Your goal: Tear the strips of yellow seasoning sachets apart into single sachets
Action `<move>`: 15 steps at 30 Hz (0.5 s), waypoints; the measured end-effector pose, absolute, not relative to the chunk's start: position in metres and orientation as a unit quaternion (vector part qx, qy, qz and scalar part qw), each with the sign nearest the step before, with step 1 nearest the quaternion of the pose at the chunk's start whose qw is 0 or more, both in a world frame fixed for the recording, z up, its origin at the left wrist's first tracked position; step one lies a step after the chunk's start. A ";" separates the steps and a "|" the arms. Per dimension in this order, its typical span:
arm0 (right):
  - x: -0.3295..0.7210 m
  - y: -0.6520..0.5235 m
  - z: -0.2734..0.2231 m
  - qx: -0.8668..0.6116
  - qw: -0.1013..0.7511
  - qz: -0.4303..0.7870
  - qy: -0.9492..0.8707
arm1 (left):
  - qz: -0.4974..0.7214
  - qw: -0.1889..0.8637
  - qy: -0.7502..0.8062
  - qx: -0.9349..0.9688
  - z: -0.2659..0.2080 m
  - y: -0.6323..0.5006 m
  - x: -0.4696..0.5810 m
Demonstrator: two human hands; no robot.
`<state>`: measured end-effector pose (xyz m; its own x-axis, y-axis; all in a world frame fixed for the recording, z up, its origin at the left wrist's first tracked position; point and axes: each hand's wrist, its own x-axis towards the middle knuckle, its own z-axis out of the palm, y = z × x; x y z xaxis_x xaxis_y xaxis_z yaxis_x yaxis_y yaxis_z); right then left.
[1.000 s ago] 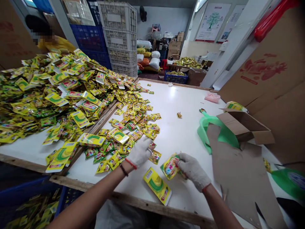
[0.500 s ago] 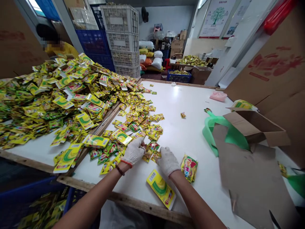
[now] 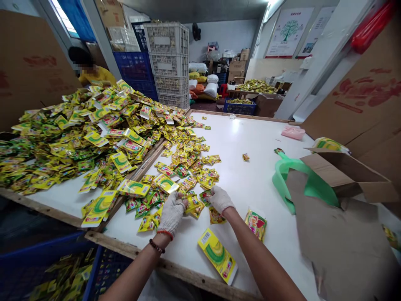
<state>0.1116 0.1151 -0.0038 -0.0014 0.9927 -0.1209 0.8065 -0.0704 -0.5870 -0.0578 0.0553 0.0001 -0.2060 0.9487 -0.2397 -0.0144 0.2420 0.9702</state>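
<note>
My left hand (image 3: 172,213), in a white knit glove, pinches small yellow candy packets (image 3: 194,206) between thumb and fingers, just above the white tabletop. To its right, my gloved right hand (image 3: 221,199) has its fingertips closed on the edge of a green and red candy packet (image 3: 205,196). Another small packet (image 3: 216,216) lies under the right wrist. Nearer me rests a flat yellow box (image 3: 217,256) with a green curved print. A larger bright pack (image 3: 256,224) lies beside my right forearm, partly hidden by it.
Loose packets and boxes form a big heap (image 3: 103,129) beyond a wooden divider (image 3: 145,169) on the left. On the right are a green dustpan (image 3: 283,171), a cardboard sheet (image 3: 338,238) and an open carton (image 3: 354,167). A person (image 3: 97,75) sits behind the heap.
My left hand has turned and now holds yellow packets up. My right hand has moved slightly up, away from the packet below it, to a green one. The view has tilted upward.
</note>
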 end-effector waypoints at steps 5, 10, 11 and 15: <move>0.117 0.080 -0.009 -0.657 0.262 0.333 -0.623 | 0.506 0.585 0.538 0.335 -0.011 0.054 -0.048; 0.112 0.057 -0.009 -0.652 0.299 0.345 -0.605 | 0.459 0.591 0.524 0.408 -0.013 0.047 -0.031; 0.111 0.054 -0.007 -0.648 0.312 0.348 -0.602 | 0.440 0.580 0.526 0.439 -0.011 0.046 -0.029; 0.112 0.051 0.000 -0.540 0.358 0.451 -0.614 | 0.361 0.495 0.523 0.592 0.008 0.057 -0.037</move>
